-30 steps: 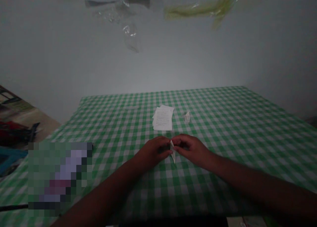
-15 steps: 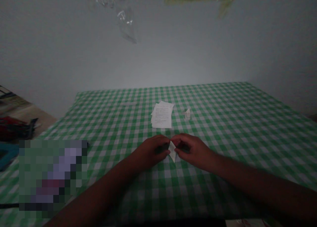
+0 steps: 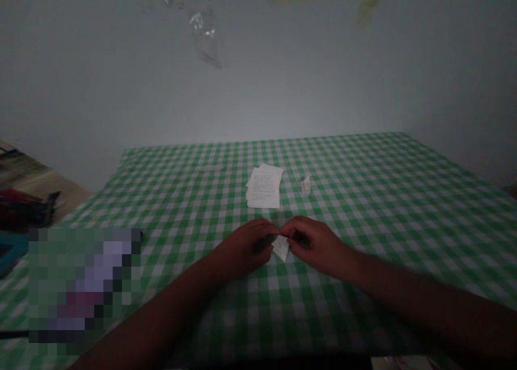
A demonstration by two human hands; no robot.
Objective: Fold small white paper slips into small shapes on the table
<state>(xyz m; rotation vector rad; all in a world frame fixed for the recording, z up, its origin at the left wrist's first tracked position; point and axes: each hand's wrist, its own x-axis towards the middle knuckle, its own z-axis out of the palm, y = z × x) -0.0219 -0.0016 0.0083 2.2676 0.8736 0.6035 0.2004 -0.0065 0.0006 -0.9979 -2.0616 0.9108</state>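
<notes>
On the head cam, dim as it is, I can make out the left hand point(image 3: 242, 246) and right hand point(image 3: 317, 246) drawn close together, fingertips pressed in from both sides and pinching a small folded paper point(image 3: 280, 248) — it sits near the middle of the green gingham tablecloth point(image 3: 363, 208), on the near side. Looks like the step in hand is working that fold; the next move calls for a steady pinch. Farther off I see a stack of printed sheets point(image 3: 263, 187), with a little folded scrap point(image 3: 306, 186) just to its right.

The folded paper slip point(image 3: 280, 248) between the left hand point(image 3: 245, 247) and right hand point(image 3: 317, 246) has turned from a narrow, upright sliver to a wider, flatter shape.
</notes>
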